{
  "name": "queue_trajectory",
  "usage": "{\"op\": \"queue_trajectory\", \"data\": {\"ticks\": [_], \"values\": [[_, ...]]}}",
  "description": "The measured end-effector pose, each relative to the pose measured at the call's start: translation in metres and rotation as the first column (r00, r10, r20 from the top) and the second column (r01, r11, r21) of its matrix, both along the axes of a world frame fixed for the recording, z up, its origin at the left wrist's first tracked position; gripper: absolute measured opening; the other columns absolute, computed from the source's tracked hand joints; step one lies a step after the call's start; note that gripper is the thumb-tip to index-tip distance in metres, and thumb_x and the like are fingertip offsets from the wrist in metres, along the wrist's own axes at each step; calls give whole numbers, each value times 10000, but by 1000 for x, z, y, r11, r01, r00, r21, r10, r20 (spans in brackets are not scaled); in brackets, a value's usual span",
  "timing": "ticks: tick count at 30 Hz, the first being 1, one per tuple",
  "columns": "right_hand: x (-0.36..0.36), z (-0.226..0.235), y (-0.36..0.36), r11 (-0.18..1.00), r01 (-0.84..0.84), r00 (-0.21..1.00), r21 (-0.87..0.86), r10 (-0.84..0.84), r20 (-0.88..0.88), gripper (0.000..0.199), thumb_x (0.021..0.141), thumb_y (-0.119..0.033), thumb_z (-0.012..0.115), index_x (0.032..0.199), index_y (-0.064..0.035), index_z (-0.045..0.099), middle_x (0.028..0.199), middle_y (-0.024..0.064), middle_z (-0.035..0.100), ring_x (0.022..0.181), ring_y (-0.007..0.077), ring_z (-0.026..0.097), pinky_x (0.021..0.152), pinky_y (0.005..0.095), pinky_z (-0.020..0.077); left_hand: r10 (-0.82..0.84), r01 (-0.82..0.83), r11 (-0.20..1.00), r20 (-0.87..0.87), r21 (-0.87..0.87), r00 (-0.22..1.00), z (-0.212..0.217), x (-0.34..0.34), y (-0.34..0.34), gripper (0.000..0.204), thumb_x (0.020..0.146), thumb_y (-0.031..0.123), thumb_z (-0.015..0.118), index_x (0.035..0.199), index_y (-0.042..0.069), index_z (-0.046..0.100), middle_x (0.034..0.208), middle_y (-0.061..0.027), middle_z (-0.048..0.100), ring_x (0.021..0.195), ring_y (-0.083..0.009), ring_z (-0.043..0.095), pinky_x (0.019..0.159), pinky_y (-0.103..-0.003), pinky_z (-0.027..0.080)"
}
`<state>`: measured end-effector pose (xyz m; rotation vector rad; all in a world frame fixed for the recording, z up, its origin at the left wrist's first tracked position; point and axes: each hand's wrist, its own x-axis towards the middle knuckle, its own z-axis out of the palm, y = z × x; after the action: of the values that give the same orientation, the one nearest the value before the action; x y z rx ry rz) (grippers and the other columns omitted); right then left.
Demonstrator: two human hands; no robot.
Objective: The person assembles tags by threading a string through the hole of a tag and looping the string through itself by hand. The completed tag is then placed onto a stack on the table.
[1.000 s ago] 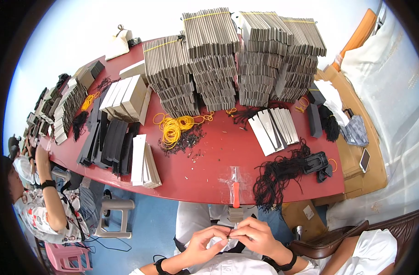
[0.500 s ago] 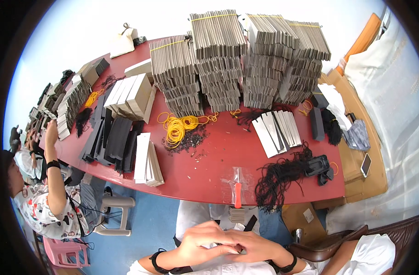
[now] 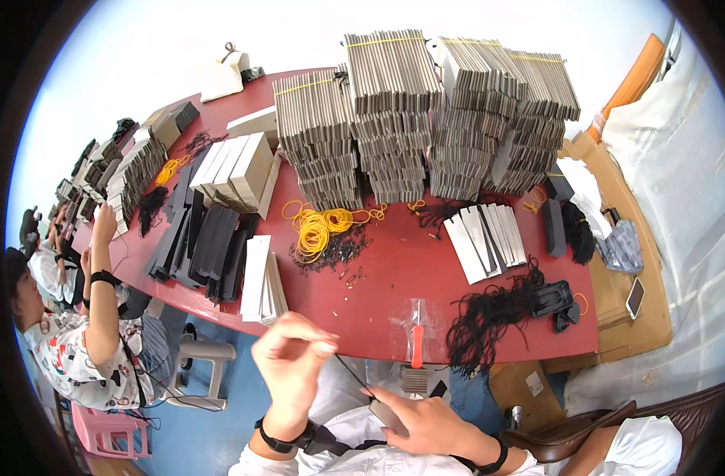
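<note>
**Taut cord between two hands, with slipping and snagging the likely faults**

A thin black cord [image 3: 351, 374] slants across the lower middle of the frame, drawn straight between the hands. Beside its lower end is a small, flat grey-brown piece [image 3: 387, 416]; whether the two are joined is hidden by fingers. The left hand [image 3: 295, 365] has its grip pinched on the cord's upper end; the right hand [image 3: 422, 420] has its grip grasping the piece. So slight a cord could slide out of that pinch if pulled hard, or the piece could twist if held loosely.

Right of lower centre, the orange-red-handled tool [image 3: 417, 347] taped to the red bench [image 3: 410, 266] might catch a wide swing. The tangled black cord heap [image 3: 489, 321], overhanging the bench edge, could slide off if brushed.
</note>
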<state>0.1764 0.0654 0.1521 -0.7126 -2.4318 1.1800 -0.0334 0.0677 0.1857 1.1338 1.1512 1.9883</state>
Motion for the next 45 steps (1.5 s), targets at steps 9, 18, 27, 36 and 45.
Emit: {"op": "queue_trajectory", "data": {"ticks": [9,18,27,36,45], "values": [[37,31,51,952,298,952,-65,-291,95,783,839,-204,673,1476,-114,226,835,192,659,714,324,672,641,380,514,-10,10,996,-4,-90,1000,-7,10,37,91,823,-32,686,900,-8,644,866,-65,649,788,-100,605,724,-226,486],[15,16,200,830,346,744,437,-527,412,459,891,-158,566,1250,36,357,781,265,637,733,447,630,670,537,494,-318,405,904,415,-139,853,-43,22,89,345,917,1,536,1258,-5,488,1326,-127,517,1255,-239,488,1063,-354,363],[-9,12,237,652,381,652,655,-692,310,555,739,-127,760,1162,22,432,913,256,607,796,417,658,652,474,540,73,-325,935,-822,-141,565,-57,7,79,270,757,-89,570,996,25,626,1024,-132,555,928,-338,507,820,-408,453],[38,16,182,973,72,862,219,-171,477,112,790,-188,690,831,-101,633,935,102,590,877,312,602,759,398,484,91,-387,906,-814,-171,573,-69,-7,82,226,778,-8,638,998,11,592,991,-164,505,910,-360,489,802,-436,438],[-12,41,148,903,-15,998,429,-13,62,86,823,-127,633,826,-68,571,859,59,554,908,272,532,797,378,431,116,-452,875,-831,-173,543,-77,-7,90,108,817,-11,598,876,10,509,914,-174,474,860,-367,478,764,-449,420]]}}
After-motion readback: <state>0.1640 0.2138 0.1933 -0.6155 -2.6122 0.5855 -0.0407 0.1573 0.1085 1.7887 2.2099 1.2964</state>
